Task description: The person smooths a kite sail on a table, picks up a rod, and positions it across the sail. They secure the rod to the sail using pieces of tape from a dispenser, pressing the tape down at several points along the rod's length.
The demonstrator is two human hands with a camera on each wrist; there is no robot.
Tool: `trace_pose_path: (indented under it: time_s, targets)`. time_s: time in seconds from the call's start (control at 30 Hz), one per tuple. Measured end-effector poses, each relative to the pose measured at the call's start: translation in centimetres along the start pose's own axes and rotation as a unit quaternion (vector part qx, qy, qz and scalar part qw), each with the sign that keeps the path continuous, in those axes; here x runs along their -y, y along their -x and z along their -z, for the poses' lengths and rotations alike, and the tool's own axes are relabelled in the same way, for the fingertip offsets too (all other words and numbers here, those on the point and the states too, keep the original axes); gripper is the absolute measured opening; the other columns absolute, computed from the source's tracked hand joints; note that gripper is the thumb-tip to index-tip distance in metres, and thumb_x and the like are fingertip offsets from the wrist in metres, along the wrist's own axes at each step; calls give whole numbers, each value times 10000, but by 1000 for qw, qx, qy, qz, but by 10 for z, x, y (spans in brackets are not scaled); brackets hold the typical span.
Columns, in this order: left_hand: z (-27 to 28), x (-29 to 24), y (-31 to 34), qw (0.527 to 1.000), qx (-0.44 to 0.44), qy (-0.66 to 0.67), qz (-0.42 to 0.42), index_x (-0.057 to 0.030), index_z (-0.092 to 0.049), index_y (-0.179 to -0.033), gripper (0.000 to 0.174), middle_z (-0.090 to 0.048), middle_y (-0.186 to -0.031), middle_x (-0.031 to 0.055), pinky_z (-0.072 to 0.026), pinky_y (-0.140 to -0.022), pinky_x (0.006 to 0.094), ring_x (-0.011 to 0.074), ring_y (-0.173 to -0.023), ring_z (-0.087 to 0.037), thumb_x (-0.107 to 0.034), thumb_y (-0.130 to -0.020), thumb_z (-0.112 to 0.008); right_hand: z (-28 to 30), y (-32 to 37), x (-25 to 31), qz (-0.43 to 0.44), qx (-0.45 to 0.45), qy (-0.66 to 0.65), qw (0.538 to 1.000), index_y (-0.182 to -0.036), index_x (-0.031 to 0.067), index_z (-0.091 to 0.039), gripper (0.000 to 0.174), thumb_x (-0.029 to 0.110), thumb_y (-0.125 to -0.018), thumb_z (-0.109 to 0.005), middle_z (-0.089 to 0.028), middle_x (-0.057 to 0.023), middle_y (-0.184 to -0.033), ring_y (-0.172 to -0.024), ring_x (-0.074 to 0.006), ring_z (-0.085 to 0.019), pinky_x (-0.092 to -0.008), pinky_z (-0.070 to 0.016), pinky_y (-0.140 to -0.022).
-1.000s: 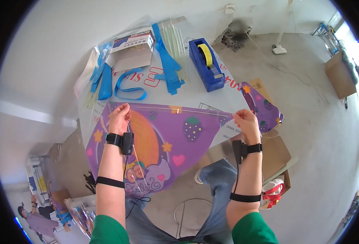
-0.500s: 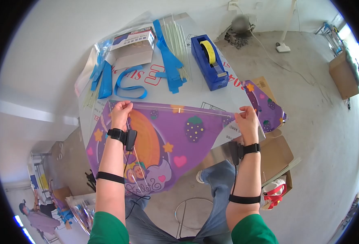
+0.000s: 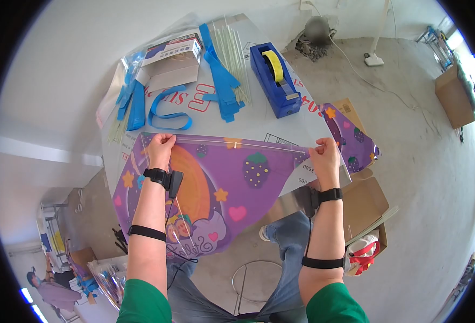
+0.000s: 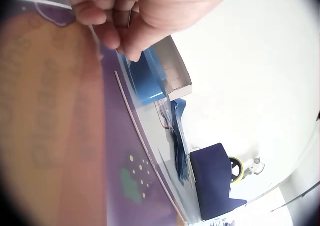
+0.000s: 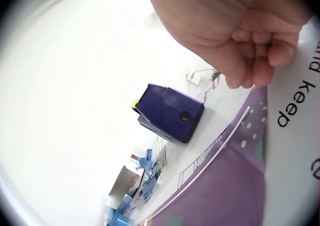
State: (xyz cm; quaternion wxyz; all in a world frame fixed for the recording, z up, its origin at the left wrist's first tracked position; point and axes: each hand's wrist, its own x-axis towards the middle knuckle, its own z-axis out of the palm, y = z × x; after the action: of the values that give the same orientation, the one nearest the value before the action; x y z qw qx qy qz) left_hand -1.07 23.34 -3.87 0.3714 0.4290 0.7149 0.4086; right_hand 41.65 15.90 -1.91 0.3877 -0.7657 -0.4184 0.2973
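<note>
A purple kite sheet (image 3: pixel 224 175), printed with strawberries, stars and hearts, lies over the near side of the table. Along its far edge runs a thin pale rod (image 3: pixel 269 148), with a small white piece across it near the middle. My left hand (image 3: pixel 161 152) pinches the sheet near its left corner, thumb and fingertips together at the edge (image 4: pixel 110 61). At the opposite end, my right hand (image 3: pixel 325 159) pinches the right corner beside the rod's tip. In the right wrist view the curled fingertips (image 5: pixel 262 73) cover that corner.
A blue tape dispenser (image 3: pixel 264 81) with a yellow roll stands beyond the kite. Blue strips (image 3: pixel 224 89), pale sticks (image 3: pixel 236 51) and an open box (image 3: pixel 173 62) lie at the far side. Another printed purple sheet (image 3: pixel 350 137) hangs over a carton (image 3: pixel 369 202) at right.
Both hands keep their pinch at the two ends of the kite's far edge. The left wrist has turned slightly, and the right hand has shifted a little left.
</note>
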Motion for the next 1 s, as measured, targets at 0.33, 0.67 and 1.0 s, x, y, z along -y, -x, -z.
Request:
trace_pose_path:
  time_s: [0.33,0.67,1.0]
  targets:
    - [-4,1,-1,999,-25,-14,-14,-3,-616,-915,141,-605,-823,25,-443,-691,226,92,-753,-541,-74,-820,-693,-2,0,2,-10,0,20,1000,-975,22,-546,275,32,-737,-684,-612,-91,-724,-695,-227,-610,-339,-482,-637]
    - [-4,-4,3,1000,-17,-7,2,-11,-602,-917,130,-583,-813,16,-433,-691,229,89,-744,-523,-86,-839,-674,1,3,8,-10,0,26,1000,-969,23,-551,267,40,-734,-676,-612,-92,-727,-699,-231,-608,-340,-480,-640]
    - [-2,2,3,1000,-19,1,-13,-48,-596,-916,104,-582,-766,-11,-365,-527,198,60,-647,-509,-113,-858,-654,-1,2,8,-12,3,39,999,-964,21,-548,262,46,-740,-682,-612,-98,-747,-731,-238,-609,-343,-485,-659]
